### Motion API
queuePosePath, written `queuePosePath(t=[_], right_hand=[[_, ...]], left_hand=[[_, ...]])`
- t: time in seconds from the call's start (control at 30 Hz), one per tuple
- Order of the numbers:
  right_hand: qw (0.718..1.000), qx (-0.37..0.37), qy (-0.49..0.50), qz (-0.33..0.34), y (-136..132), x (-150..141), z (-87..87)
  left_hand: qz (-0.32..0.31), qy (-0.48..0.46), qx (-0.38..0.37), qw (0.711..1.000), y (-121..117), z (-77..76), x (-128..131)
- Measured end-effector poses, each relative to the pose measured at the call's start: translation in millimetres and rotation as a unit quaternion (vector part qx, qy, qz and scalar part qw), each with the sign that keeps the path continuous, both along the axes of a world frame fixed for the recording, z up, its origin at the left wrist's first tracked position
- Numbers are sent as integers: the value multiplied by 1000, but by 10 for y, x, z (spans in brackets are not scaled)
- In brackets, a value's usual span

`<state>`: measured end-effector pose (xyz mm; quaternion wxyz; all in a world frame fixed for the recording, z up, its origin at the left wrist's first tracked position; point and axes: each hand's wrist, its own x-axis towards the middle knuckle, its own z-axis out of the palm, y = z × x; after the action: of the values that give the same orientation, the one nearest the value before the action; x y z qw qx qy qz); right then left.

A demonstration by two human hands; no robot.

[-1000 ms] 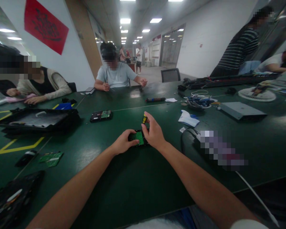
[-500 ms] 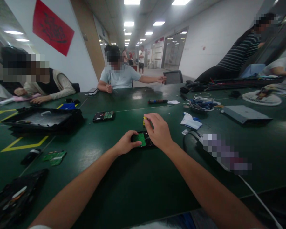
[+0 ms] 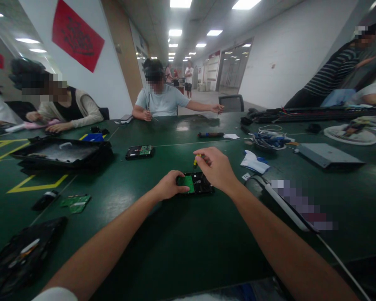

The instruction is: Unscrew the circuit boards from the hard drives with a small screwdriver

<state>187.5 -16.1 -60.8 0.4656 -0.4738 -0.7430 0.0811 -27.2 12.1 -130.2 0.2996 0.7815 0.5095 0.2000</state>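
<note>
A black hard drive [image 3: 203, 184] with a green circuit board on its left half lies flat on the green table. My left hand [image 3: 169, 185] grips its left end, the thumb resting over the board. Above the drive's far edge, my right hand [image 3: 218, 166] pinches a short screwdriver [image 3: 196, 159] with a yellow handle. The screwdriver leans a little, and its lower end looks dark. I cannot make out whether its tip touches the drive.
Another hard drive [image 3: 139, 152] lies further left, beyond loose green circuit boards [image 3: 76, 203] and a black tray [image 3: 62, 154]. To the right are a white-and-blue glove [image 3: 254, 162], a power strip [image 3: 286, 207] and a grey metal box [image 3: 330, 156]. A person [image 3: 163, 100] sits opposite.
My right hand has shifted right with the screwdriver, uncovering the drive's right half. The screwdriver now leans more. The left hand keeps its grip, while the whole view has slid slightly.
</note>
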Motion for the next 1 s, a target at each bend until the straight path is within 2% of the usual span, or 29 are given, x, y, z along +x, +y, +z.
queuePosePath(t=[0.23, 0.37, 0.53, 0.7, 0.87, 1.0], right_hand=[[995, -100, 20, 11, 62, -64, 129], [992, -102, 9, 67, 126, -66, 191], [972, -166, 25, 164, 254, -39, 250], [957, -213, 42, 192, 311, 39, 282], [974, -159, 9, 163, 347, 137, 313], [980, -159, -2, 122, 372, 162, 328]], left_hand=[[-31, -12, -21, 999, 28, -7, -37], [-36, -18, -8, 999, 19, -14, -52], [-56, -19, 13, 998, 23, -23, -54], [-59, -12, 7, 998, 9, 15, -37], [-58, -16, 4, 998, -5, 7, -47], [-67, -23, 6, 997, 8, -3, -59]])
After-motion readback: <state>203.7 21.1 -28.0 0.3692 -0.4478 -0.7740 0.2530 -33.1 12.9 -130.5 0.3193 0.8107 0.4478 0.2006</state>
